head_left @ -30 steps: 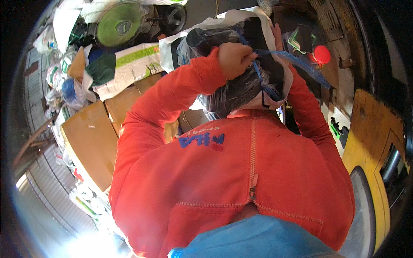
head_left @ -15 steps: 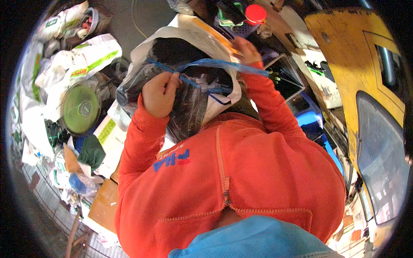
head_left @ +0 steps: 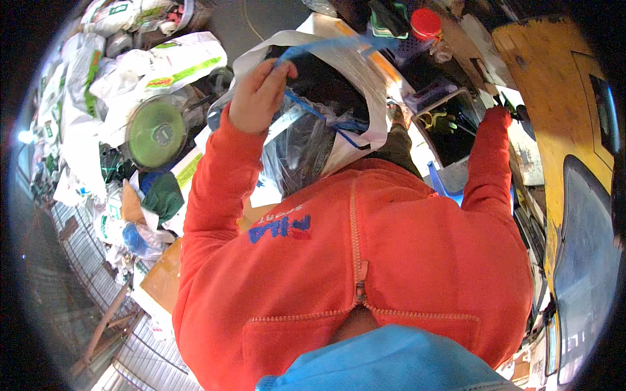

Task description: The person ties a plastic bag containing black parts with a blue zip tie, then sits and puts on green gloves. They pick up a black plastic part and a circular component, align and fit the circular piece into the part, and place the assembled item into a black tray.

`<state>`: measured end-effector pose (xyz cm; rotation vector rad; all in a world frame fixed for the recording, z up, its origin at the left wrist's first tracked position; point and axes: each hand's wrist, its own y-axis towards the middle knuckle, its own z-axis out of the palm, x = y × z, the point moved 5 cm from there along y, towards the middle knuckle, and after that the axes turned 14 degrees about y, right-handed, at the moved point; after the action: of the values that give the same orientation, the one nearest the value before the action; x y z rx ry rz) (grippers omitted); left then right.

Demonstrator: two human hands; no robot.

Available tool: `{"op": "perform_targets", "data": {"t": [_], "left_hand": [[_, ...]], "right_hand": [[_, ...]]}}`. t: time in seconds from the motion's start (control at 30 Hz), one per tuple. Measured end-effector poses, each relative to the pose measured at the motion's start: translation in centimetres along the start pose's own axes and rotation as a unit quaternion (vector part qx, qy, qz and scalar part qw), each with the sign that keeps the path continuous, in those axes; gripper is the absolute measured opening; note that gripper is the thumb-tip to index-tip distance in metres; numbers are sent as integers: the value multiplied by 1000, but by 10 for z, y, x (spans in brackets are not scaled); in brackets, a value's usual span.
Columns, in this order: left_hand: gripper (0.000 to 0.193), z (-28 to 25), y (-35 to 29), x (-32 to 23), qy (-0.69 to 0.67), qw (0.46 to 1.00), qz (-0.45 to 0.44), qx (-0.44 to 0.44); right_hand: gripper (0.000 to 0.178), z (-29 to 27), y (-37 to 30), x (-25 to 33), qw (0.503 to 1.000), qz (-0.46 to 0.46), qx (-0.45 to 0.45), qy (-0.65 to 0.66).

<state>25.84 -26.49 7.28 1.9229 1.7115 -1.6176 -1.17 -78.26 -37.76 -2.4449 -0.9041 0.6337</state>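
Note:
My left hand (head_left: 261,96) is closed on a blue plastic strip (head_left: 306,49), pinching it at the left side of a sack's mouth. One blurred length runs from the fingers to the upper right, and another crosses the opening. The white sack (head_left: 373,81) stands upright in front of me, its mouth wide and its inside dark. Clear crumpled plastic (head_left: 297,153) bulges at its near side. Far to the right, my right hand (head_left: 499,112) is at a small black object (head_left: 515,109) on a pale surface. Its fingers are too dark and small to make out.
Left of the sack are a round green fan-like disc (head_left: 156,131) and piled white bags (head_left: 186,58). A red-lidded jar (head_left: 426,24) stands at the back. A black-bottomed tray (head_left: 447,127) lies right of the sack, with a yellow panel (head_left: 544,72) beyond it.
My right hand has left the sack's far right side and reached out right to the black object. My left hand has risen slightly, still pinching the blue strip, whose free length has swung upward.

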Motion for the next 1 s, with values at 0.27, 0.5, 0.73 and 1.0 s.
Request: {"op": "perform_targets", "data": {"t": [0.27, 0.5, 0.73, 1.0], "left_hand": [[58, 34, 33, -12, 79, 957, -244, 135], [64, 44, 50, -17, 76, 935, -291, 185], [40, 39, 62, -8, 275, 929, 34, 244], [15, 47, 35, -2, -113, 988, -95, 50]], "right_hand": [[29, -148, -189, 123, 678, -308, -69, 664], [24, -332, -287, 227, 685, -505, 41, 524], [24, -346, -294, 261, 658, -558, 52, 502], [25, -372, -280, 275, 629, -666, 18, 401]]}}
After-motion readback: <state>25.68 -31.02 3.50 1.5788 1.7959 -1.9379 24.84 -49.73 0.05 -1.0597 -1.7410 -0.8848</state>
